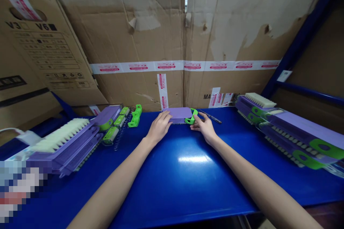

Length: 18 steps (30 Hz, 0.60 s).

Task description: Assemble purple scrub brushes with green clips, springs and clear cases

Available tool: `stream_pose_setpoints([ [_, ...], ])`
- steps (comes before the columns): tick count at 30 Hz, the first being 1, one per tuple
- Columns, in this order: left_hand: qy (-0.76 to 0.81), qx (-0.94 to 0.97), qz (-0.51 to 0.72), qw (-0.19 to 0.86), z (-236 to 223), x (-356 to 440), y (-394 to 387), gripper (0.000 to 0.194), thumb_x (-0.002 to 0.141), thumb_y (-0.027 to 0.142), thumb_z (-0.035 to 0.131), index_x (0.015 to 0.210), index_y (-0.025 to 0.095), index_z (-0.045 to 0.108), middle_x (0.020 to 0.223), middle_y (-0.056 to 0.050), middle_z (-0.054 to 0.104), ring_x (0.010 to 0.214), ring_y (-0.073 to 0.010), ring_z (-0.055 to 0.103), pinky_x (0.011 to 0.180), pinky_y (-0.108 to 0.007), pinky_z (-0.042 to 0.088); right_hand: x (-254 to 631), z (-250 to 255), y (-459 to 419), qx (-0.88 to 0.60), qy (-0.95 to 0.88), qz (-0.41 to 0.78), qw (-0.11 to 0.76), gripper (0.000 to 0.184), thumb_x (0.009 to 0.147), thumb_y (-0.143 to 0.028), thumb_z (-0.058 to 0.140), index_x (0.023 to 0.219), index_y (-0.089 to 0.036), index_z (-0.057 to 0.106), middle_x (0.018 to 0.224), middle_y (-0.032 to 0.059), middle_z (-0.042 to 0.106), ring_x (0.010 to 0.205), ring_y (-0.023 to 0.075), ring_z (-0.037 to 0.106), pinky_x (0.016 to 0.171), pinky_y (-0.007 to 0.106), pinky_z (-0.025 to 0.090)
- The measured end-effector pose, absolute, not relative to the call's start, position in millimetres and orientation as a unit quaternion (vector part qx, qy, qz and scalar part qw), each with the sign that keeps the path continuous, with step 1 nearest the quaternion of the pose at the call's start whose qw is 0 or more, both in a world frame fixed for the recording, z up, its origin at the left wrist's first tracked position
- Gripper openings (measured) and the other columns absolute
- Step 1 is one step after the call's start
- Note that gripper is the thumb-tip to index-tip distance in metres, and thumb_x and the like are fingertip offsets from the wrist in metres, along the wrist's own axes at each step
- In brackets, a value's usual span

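At the back middle of the blue table lies a purple plastic brush body (179, 112) with perforated sides and what look like bristles underneath. My left hand (159, 127) is closed around its left end, fingers on top and thumb at the front. A bright green end piece (192, 117) sits at the body's right end. My right hand (205, 127) pinches this green piece at its outer side. Whether the piece is fully seated against the body I cannot tell. Just beyond my right hand lies a slim dark tool (214, 117), partly hidden.
Purple brush bodies with pale bristles (63, 135) are stacked at left, beside green pieces (135, 116) and thin springs (123, 128). More purple and green brushes (301, 128) are stacked at right. Cardboard sheets (139, 43) wall the back. A white plug (28, 137) stands far left.
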<state>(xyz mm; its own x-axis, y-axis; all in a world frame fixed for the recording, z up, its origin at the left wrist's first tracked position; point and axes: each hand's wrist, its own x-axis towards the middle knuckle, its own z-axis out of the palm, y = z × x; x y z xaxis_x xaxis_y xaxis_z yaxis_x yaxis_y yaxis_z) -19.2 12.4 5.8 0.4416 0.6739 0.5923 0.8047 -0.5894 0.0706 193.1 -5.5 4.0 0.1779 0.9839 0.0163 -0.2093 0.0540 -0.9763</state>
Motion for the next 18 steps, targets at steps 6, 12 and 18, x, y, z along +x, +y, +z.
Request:
stream_pose_setpoints([
  [6, -0.415, -0.847, -0.317, 0.1, 4.3, -22.3, 14.5, 0.019, 0.088, 0.019, 0.048, 0.102, 0.014, 0.06, 0.122, -0.012, 0.059, 0.12, -0.0219, 0.051, 0.101, -0.039, 0.044, 196.6, 4.1, -4.5, -0.473, -0.418, 0.515, 0.58, 0.051, 0.08, -0.033, 0.065, 0.123, -0.014, 0.044, 0.067, -0.0004, 0.062, 0.056, 0.0142, 0.065, 0.056, 0.027, 0.059],
  [12, -0.397, -0.853, -0.331, 0.077, 3.9, -24.6, 15.2, 0.018, 0.089, 0.02, 0.046, 0.1, 0.016, 0.06, 0.122, -0.011, 0.059, 0.12, -0.0217, 0.05, 0.101, -0.044, 0.045, 202.3, 4.0, -3.5, -0.456, -0.437, 0.535, 0.561, 0.046, 0.079, -0.03, 0.066, 0.12, -0.018, 0.05, 0.077, 0.0024, 0.066, 0.066, 0.0149, 0.066, 0.065, 0.032, 0.061],
  [18, -0.389, -0.858, -0.322, 0.098, 4.6, -24.5, 12.4, 0.018, 0.086, 0.028, 0.053, 0.098, 0.016, 0.06, 0.122, -0.013, 0.058, 0.119, -0.0239, 0.05, 0.1, -0.046, 0.043, 204.1, 7.1, -6.4, -0.438, -0.452, 0.549, 0.55, 0.061, 0.072, -0.028, 0.072, 0.127, -0.019, 0.047, 0.082, 0.0025, 0.066, 0.075, 0.0166, 0.067, 0.07, 0.034, 0.061],
])
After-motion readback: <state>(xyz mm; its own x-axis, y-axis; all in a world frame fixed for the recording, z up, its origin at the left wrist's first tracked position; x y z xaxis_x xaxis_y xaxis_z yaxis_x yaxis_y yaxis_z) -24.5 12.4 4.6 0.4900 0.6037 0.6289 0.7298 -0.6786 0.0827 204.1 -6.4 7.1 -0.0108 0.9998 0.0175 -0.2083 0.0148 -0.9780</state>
